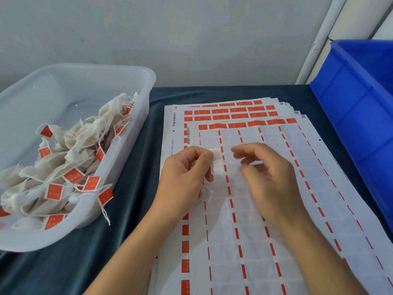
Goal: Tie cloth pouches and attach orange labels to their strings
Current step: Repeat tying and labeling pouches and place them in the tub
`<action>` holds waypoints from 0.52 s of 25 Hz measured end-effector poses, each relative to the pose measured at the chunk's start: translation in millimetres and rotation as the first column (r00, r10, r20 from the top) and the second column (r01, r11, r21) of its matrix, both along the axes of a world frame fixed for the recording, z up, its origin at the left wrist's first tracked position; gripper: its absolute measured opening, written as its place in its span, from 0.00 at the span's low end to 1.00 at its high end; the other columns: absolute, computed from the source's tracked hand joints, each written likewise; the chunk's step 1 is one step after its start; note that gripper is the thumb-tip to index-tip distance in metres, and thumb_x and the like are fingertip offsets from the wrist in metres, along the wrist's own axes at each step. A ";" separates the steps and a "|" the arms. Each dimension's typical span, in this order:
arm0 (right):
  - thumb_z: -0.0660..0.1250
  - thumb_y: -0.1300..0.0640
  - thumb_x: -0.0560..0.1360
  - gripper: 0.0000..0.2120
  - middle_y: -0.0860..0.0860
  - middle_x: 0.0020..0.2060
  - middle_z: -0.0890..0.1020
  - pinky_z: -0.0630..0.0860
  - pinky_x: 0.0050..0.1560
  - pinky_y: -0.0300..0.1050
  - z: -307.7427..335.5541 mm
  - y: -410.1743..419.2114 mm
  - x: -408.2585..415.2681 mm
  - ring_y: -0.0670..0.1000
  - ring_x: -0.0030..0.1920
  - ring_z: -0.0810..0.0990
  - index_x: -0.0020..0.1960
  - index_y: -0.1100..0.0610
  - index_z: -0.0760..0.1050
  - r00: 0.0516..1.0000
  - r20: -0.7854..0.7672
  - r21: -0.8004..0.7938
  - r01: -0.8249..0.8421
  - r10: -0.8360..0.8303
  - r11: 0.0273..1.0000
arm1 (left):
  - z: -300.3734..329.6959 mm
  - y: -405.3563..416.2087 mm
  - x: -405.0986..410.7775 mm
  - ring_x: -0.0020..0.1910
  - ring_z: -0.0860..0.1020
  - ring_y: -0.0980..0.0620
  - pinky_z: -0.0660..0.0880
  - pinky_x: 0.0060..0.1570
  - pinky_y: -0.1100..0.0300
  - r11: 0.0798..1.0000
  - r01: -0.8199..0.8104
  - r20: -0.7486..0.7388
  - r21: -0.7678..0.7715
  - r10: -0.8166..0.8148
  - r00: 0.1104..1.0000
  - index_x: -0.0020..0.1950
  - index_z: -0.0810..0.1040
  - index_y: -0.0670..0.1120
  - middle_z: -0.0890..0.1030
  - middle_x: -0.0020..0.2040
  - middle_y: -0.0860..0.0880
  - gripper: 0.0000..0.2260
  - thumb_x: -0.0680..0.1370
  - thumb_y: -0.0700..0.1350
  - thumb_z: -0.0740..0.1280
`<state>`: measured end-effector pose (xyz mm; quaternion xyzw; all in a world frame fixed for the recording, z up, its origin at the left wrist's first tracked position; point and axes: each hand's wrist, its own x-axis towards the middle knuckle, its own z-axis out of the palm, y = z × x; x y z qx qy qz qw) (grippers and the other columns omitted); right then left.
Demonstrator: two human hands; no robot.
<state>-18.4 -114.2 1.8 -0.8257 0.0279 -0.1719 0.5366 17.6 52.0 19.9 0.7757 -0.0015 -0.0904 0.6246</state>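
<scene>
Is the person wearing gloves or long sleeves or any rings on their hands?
No. Both the left hand and the right hand are bare, with no gloves or rings showing. The forearms are bare too, with no sleeves, watch or bracelet in view.

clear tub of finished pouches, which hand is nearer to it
Left. The left hand is just right of the clear tub, over the label sheets; the right hand lies farther right, toward the blue crate.

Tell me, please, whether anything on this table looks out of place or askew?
Only small things. A string from the tagged pouches trails over the rim of the clear tub onto the dark cloth. The stacked label sheets are fanned unevenly, corners showing at the far right. Nothing looks spilled or damaged.
</scene>
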 end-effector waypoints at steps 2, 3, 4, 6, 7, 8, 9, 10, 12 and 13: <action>0.62 0.51 0.77 0.13 0.33 0.56 0.81 0.75 0.53 0.26 5.4 -2.4 -1.0 0.38 0.60 0.78 0.59 0.43 0.79 0.999 0.043 0.078 -0.020 0.017 0.997 | -1.7 -0.5 -0.9 0.26 0.77 0.59 0.75 0.31 0.70 0.999 0.015 0.031 0.039 -0.016 0.999 0.45 0.84 0.52 0.85 0.35 0.53 0.11 0.85 0.51 0.66; 0.61 0.49 0.78 0.13 0.33 0.57 0.81 0.77 0.53 0.29 7.2 -1.7 -1.4 0.38 0.61 0.78 0.60 0.43 0.79 0.998 0.035 0.109 -0.063 0.059 0.992 | -2.6 -0.2 -1.5 0.27 0.77 0.60 0.75 0.31 0.69 0.998 0.025 0.050 0.058 -0.028 0.998 0.45 0.84 0.53 0.84 0.35 0.54 0.12 0.85 0.51 0.66; 0.61 0.47 0.79 0.13 0.34 0.57 0.82 0.78 0.54 0.32 7.8 0.2 -1.5 0.39 0.61 0.79 0.60 0.43 0.80 0.993 0.005 0.131 -0.116 0.116 0.985 | -3.2 -0.1 -1.8 0.28 0.77 0.61 0.74 0.32 0.69 0.997 0.036 0.072 0.071 -0.041 0.997 0.44 0.84 0.53 0.84 0.35 0.54 0.12 0.85 0.50 0.66; 0.65 0.43 0.80 0.11 0.35 0.53 0.83 0.81 0.51 0.36 5.9 3.7 -1.3 0.41 0.57 0.81 0.59 0.43 0.81 0.979 -0.067 0.104 -0.185 0.193 0.977 | -4.2 1.2 -2.0 0.29 0.77 0.61 0.73 0.31 0.69 0.994 0.063 0.115 0.086 -0.073 0.991 0.44 0.83 0.54 0.84 0.35 0.55 0.11 0.85 0.49 0.66; 0.67 0.43 0.80 0.08 0.35 0.50 0.84 0.81 0.49 0.34 5.0 4.2 -0.9 0.41 0.54 0.82 0.57 0.42 0.81 0.978 -0.084 0.060 -0.185 0.189 0.981 | -4.6 2.0 -2.0 0.29 0.78 0.61 0.73 0.31 0.69 0.993 0.076 0.130 0.088 -0.087 0.988 0.44 0.83 0.54 0.83 0.35 0.55 0.11 0.85 0.49 0.66; 0.69 0.44 0.79 0.07 0.35 0.47 0.84 0.80 0.47 0.32 4.6 4.0 -0.2 0.40 0.52 0.82 0.54 0.42 0.81 0.981 -0.085 0.023 -0.172 0.173 0.985 | -5.0 2.6 -1.5 0.30 0.78 0.60 0.73 0.31 0.69 0.992 0.086 0.143 0.093 -0.099 0.985 0.43 0.83 0.54 0.83 0.35 0.54 0.12 0.85 0.49 0.66; 0.70 0.45 0.78 0.05 0.35 0.44 0.84 0.79 0.46 0.30 4.5 2.9 0.5 0.40 0.50 0.83 0.52 0.42 0.82 0.984 -0.079 0.008 -0.158 0.158 0.987 | -5.9 3.3 -1.0 0.30 0.77 0.60 0.73 0.31 0.69 0.991 0.096 0.156 0.097 -0.110 0.982 0.42 0.83 0.53 0.83 0.35 0.54 0.12 0.85 0.49 0.66; 0.71 0.45 0.77 0.04 0.35 0.43 0.84 0.78 0.46 0.29 4.3 1.0 0.9 0.40 0.48 0.83 0.51 0.43 0.83 0.986 -0.072 0.004 -0.151 0.151 0.989 | -5.4 3.5 -1.2 0.30 0.77 0.60 0.73 0.32 0.69 0.989 0.110 0.164 0.095 -0.125 0.978 0.42 0.83 0.53 0.83 0.35 0.53 0.12 0.84 0.49 0.66; 0.71 0.43 0.76 0.05 0.36 0.42 0.84 0.78 0.45 0.28 4.8 -1.6 0.7 0.41 0.48 0.83 0.49 0.42 0.83 0.988 -0.053 -0.014 -0.146 0.145 0.989 | -2.7 3.7 -2.5 0.30 0.75 0.59 0.72 0.31 0.68 0.989 0.145 0.161 0.043 -0.150 0.976 0.41 0.83 0.51 0.82 0.35 0.52 0.12 0.82 0.51 0.66; 0.70 0.42 0.75 0.06 0.36 0.42 0.84 0.78 0.46 0.29 5.1 -1.6 0.3 0.41 0.48 0.83 0.48 0.42 0.83 0.989 -0.042 -0.026 -0.146 0.145 0.989 | -2.1 4.7 -3.2 0.29 0.75 0.58 0.71 0.31 0.68 0.987 0.161 0.143 -0.021 -0.157 0.977 0.41 0.83 0.51 0.81 0.34 0.52 0.12 0.81 0.51 0.65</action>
